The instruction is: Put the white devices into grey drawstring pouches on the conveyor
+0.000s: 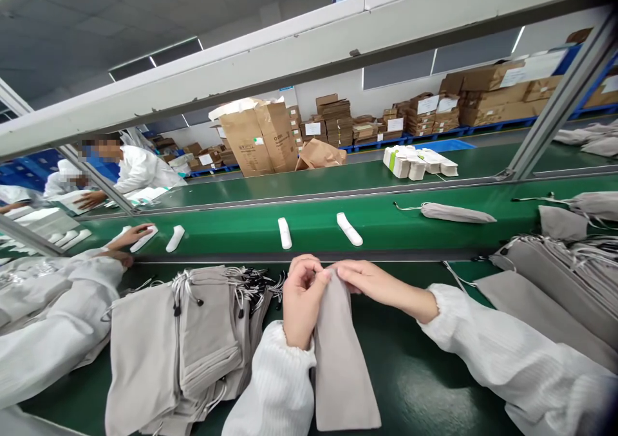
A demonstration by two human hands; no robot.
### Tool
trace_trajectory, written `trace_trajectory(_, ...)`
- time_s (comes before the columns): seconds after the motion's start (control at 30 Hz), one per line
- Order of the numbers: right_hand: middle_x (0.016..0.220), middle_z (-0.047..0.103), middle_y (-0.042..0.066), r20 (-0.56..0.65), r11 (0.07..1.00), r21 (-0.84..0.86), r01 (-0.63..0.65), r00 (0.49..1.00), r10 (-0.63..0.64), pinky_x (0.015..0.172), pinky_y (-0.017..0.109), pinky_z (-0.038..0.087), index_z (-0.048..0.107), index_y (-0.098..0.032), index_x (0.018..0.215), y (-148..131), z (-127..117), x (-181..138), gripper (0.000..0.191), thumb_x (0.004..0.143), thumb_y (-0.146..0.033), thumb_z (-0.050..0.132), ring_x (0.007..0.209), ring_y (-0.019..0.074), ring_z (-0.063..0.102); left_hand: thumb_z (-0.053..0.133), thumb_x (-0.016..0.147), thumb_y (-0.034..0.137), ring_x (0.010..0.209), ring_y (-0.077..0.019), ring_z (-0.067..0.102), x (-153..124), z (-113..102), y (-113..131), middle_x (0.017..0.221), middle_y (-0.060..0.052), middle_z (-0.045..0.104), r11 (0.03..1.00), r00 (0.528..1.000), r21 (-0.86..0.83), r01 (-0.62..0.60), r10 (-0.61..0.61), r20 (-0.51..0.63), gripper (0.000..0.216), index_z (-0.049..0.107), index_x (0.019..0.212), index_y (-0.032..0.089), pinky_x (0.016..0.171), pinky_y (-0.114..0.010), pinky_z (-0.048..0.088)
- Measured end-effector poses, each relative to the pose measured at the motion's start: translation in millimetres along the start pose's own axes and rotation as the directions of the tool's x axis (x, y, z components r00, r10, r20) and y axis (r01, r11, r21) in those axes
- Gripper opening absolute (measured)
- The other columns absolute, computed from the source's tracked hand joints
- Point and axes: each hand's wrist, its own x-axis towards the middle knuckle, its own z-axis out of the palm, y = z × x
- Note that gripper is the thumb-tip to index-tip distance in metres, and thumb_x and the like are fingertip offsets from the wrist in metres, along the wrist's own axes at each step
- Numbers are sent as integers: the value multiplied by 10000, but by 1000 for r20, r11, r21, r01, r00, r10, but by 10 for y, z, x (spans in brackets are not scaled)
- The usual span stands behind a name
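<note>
Taupe cloth pouch (pixel 344 359): at 6 o'clock, lying lengthwise on the dark green bench (pixel 415 397), with its upper end lifted between both hands and its lower end flat and free.
Left hand (pixel 302 301): fingers curl tightly over the pouch's upper left edge, clamping the cloth; the thumb is hidden.
Right hand (pixel 374 280): fingers reach flat across the upper edge, their tips meeting the left hand's fingers. Both hands are together and closed on the cloth, which falls smooth and unwrinkled below them. Whatever lies inside the fold is hidden.
Left pile of drawstring pouches (pixel 178 339): at 10 o'clock, close to the left hand, with black-tipped cords bunched at the far end.
Right pile of drawstring pouches (pixel 545 288): at 3 o'clock, overlapping, with cords fanned toward the far side.
Green conveyor belt (pixel 232 230): at 12 o'clock, carrying white oblong pieces (pixel 284 233) and a rolled pouch with a trailing cord (pixel 456 212).
Co-worker's hand (pixel 130 236): at 10 o'clock, touching a white oblong piece at the belt's edge.
White boxes (pixel 420 163): at 1 o'clock, grouped on a farther green belt.
Brown cardboard cartons (pixel 251 136): at 12 o'clock, farthest away, beyond the belts.
</note>
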Motion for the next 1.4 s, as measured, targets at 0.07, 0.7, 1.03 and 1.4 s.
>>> trace_trajectory(0.07, 578, 318, -80, 25, 979, 194, -65, 998, 61, 450, 207, 244, 589, -210, 931, -151, -54, -123, 216, 926, -426, 600, 470, 68, 253, 730, 781, 383, 620, -96, 467, 35, -97, -1, 789, 0, 522, 988, 991, -120, 93, -103, -82, 269, 541, 748, 195, 533, -207, 380)
trace_trajectory(0.7, 1163, 634, 246, -537, 335, -794, -507, 844, 5, 857, 406, 485, 294, -62, 1475, 382, -1125, 862, 637, 897, -182, 531, 1056, 331, 636, 599, 845, 129, 950, -236, 584, 398, 160, -977, 971, -50, 666, 645, 944, 715, -271, 34, 327, 141, 672, 932, 212, 864, -393, 443)
trace_trajectory(1.03, 1311, 466, 179, -492, 511, -763, -395, 868, -65, 930, 355, 472, 142, -195, 1524, 570, -917, 688, 791, 839, -74, 518, 1119, 246, 561, 513, 775, 16, 956, -225, 562, 202, -5, -722, 837, -26, 637, 547, 849, 673, -498, 152, 506, 223, 574, 744, 228, 1055, -459, 321)
trace_trajectory(1.4, 1352, 394, 107, -392, 966, 149, 210, 910, -137, 832, 334, 539, 70, -377, 1516, 103, -109, 256, 1063, 728, -289, 778, 968, 177, 610, 611, 835, 231, 716, -150, 481, -7, -56, -318, 798, -9, 521, 976, 918, 188, -114, 32, 394, 105, 541, 761, 205, 663, -276, 402)
